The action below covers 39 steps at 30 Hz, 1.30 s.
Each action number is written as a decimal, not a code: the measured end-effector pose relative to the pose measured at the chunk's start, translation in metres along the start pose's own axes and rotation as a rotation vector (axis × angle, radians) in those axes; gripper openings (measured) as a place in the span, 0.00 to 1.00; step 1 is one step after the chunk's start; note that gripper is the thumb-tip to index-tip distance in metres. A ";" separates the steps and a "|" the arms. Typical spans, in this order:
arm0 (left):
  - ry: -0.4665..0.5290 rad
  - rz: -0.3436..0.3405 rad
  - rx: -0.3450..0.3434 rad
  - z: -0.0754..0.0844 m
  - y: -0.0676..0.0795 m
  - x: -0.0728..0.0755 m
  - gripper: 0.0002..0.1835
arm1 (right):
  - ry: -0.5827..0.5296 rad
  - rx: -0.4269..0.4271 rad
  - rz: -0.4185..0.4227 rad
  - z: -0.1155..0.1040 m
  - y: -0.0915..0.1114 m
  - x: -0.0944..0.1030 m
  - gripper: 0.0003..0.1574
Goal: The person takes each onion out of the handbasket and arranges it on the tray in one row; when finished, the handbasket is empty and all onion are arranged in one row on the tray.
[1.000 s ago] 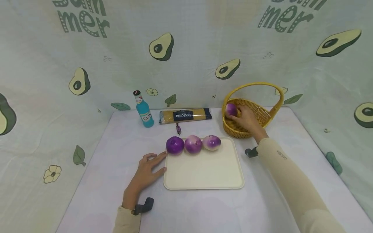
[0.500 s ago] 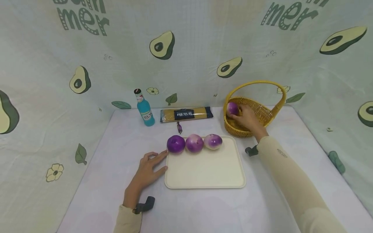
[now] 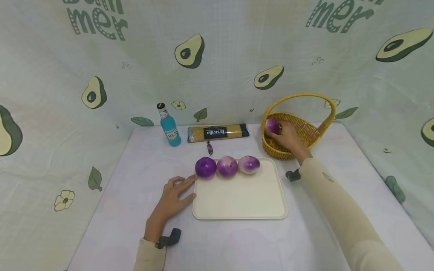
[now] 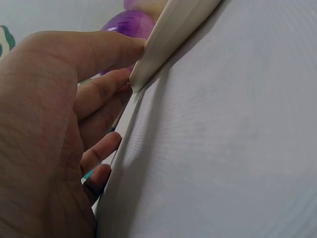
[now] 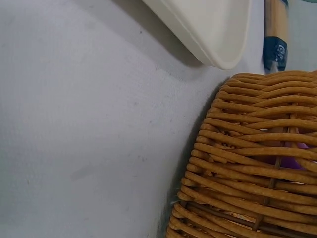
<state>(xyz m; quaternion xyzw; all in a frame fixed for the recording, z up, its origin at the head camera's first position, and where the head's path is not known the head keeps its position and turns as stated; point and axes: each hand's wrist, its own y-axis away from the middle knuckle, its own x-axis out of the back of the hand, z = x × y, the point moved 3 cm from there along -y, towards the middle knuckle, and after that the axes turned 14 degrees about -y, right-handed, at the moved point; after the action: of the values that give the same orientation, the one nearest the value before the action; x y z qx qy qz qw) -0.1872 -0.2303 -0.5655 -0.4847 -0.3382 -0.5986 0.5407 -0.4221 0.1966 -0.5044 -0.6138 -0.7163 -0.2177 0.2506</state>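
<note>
In the head view, my right hand (image 3: pixel 288 136) reaches into a yellow wicker basket (image 3: pixel 280 153) at the back right. Its fingers and thumb hold a purple onion (image 3: pixel 272 125) against the basket's left inner side. My left hand (image 3: pixel 173 197) touches the left edge of a cream tray (image 3: pixel 240 199) with its thumb and a fingertip, fingers loosely extended. Along the tray's back edge sit a dark purple onion (image 3: pixel 205 168), a paler onion (image 3: pixel 227 166) and a purple-and-white onion (image 3: pixel 249 165). The basket's weave (image 5: pixel 252 148) hides my right hand in the right wrist view.
Behind the tray lie a pasta packet (image 3: pixel 218 133) and a small wrapped candy (image 3: pixel 210 148). A blue bottle (image 3: pixel 170 130) stands at the back left. The basket's tall handle (image 3: pixel 298 95) arches above my right hand. A patterned cloth (image 3: pixel 223 75) hangs behind the table.
</note>
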 end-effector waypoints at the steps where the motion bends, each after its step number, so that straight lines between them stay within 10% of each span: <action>1: 0.003 -0.004 0.001 0.000 0.000 0.000 0.32 | -0.002 -0.008 -0.002 0.000 0.000 0.000 0.52; 16: -0.008 0.010 -0.009 0.005 -0.001 0.002 0.33 | -0.009 -0.050 -0.012 0.002 -0.001 0.004 0.51; 28: -0.026 -0.020 0.024 0.000 0.000 0.006 0.33 | 0.024 0.111 0.032 -0.004 -0.003 0.010 0.34; 39: 0.001 -0.003 0.002 0.003 0.001 0.001 0.33 | -0.026 -0.028 -0.027 0.006 -0.001 0.011 0.52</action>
<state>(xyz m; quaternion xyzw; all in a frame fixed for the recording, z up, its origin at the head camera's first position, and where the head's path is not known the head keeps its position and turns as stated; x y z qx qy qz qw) -0.1858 -0.2280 -0.5636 -0.4831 -0.3393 -0.5994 0.5406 -0.4249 0.2086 -0.5023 -0.6104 -0.7244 -0.2231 0.2299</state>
